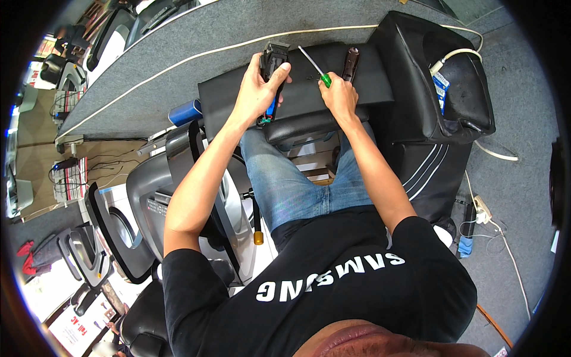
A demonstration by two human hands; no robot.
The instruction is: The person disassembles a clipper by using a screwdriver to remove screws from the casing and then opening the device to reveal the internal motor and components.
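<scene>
My left hand (260,86) is closed around a black hair clipper (274,58), its blade end pointing away from me. Part of the clipper's inside shows below my fingers, with a blue piece and some green and red bits near its lower end. In my right hand (340,95) is a screwdriver (310,59) with a green handle; its metal shaft points up and left toward the clipper, apart from it. Just beyond my right hand lies a dark brown, glossy clipper housing (351,61) on the black padded surface (238,89).
A black padded block (410,71) with a blue-and-white packet (440,92) stands at the right. A white cable (238,40) runs behind the padded surface. At the left are a blue cylinder (185,112) and a black salon chair (148,178) bearing a remote control (157,206).
</scene>
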